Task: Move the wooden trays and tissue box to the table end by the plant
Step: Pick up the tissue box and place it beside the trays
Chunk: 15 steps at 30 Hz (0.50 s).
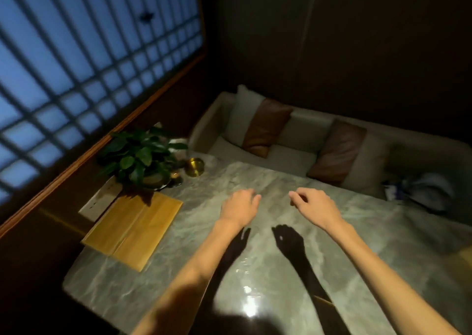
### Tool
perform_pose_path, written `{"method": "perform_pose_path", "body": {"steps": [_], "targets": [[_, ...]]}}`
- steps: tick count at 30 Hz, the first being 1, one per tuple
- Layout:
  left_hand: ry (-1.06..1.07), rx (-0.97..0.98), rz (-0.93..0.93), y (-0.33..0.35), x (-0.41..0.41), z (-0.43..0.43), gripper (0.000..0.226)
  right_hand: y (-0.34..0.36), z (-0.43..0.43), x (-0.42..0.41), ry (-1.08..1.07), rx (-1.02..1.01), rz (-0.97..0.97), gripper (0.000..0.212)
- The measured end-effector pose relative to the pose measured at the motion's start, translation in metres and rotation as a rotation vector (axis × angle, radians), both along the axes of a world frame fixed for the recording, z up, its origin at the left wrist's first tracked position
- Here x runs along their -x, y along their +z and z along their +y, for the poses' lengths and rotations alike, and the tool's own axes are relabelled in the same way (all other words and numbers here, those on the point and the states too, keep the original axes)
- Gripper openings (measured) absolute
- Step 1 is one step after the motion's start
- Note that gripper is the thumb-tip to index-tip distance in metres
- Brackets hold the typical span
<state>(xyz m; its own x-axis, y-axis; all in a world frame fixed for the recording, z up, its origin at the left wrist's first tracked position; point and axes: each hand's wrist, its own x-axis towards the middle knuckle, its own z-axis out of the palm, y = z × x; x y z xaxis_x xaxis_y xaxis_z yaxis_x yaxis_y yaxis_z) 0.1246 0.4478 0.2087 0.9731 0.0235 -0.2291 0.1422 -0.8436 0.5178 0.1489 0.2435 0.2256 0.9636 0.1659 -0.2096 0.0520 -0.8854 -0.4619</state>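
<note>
1. Far left, the latticed window (76,61) glows blue above a wooden sill.
2. Below it, the wooden trays (134,228) lie flat, side by side and touching, at the table's (357,258) left end, just in front of the plant (139,153).
3. A small brass dish (194,166) sits right of the plant, near the table's far corner.
4. My left hand (238,205) hovers over the marble, fingers loosely curled, holding nothing.
5. My right hand (313,205) hangs beside it, relaxed and empty too; both cast shadows on the tabletop.
6. Beyond, brown cushions (265,126) lean on the pale sofa (301,127).
7. Tissue box: I can't make it out.
</note>
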Motion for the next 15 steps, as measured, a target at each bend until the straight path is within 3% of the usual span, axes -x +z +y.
{"method": "perform_pose_path", "body": {"steps": [9, 15], "targets": [[-0.218, 0.128, -0.093, 0.034, 0.037, -0.263, 0.029, 0.016, -0.312, 0.117, -0.496, -0.220, -0.138, 0.041], [-0.323, 0.266, 0.013, -0.004, 0.086, -0.405, 0.024, -0.008, -0.474, 0.241, -0.790, -0.240, -0.037, 0.030]]}}
